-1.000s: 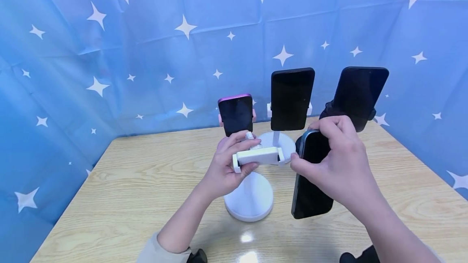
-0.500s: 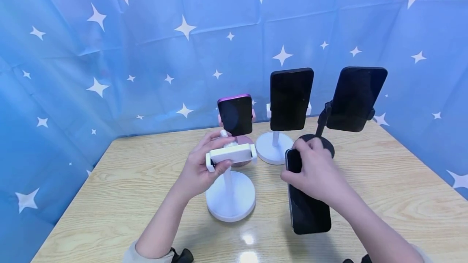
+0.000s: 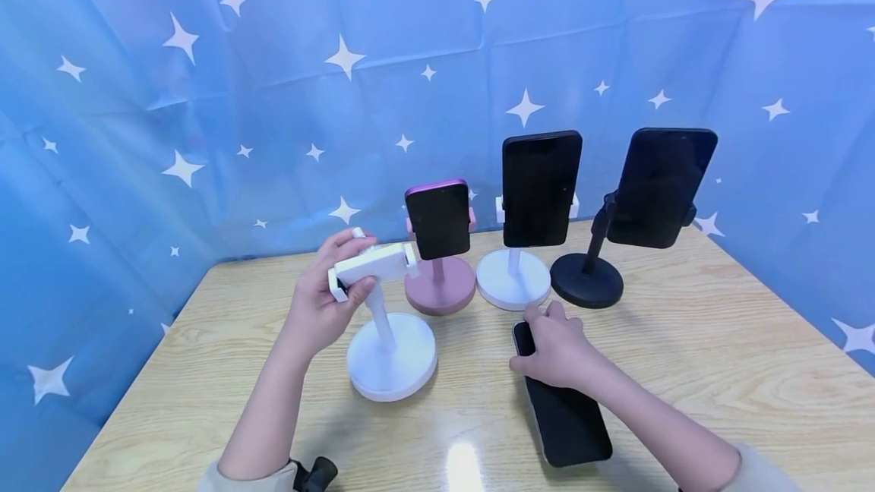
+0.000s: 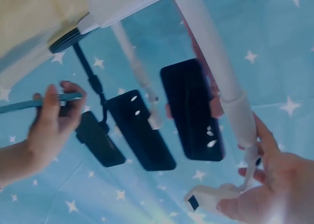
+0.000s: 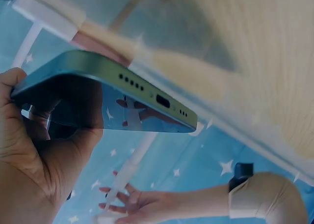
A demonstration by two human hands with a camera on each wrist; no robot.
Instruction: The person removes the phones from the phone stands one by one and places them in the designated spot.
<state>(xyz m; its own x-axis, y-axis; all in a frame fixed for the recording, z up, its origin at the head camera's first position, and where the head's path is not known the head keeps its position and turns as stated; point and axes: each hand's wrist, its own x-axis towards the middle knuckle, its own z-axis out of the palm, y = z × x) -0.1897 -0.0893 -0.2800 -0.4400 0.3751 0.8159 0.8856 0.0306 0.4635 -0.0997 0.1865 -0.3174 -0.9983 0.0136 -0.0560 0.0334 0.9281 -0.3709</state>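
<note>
My left hand (image 3: pixel 321 306) grips the clamp head of a white phone stand (image 3: pixel 378 265), thumb in front and fingers behind it. That clamp holds no phone; its round base (image 3: pixel 393 359) is low over or on the table, and I cannot tell if it lies flat. On the right, my right hand (image 3: pixel 557 351) holds a black-screened smartphone (image 3: pixel 573 425) by its far end, screen up and close to the tabletop. In the right wrist view the phone's greenish edge (image 5: pixel 142 86) shows its charging port. Contact between phone and table cannot be made out.
Behind the hands stand a pink stand (image 3: pixel 440 287) with a purple-edged phone (image 3: pixel 439 220), another white stand (image 3: pixel 513 279) with a black phone (image 3: pixel 540 192), and a black stand (image 3: pixel 588 279) with a phone (image 3: pixel 659 188). A starry blue curtain (image 3: pixel 287 97) borders the wooden table (image 3: pixel 205 370).
My left hand has carried the white stand leftward, away from the other stands. My right hand has lowered the smartphone toward the tabletop, nearer to me, turning it flatter.
</note>
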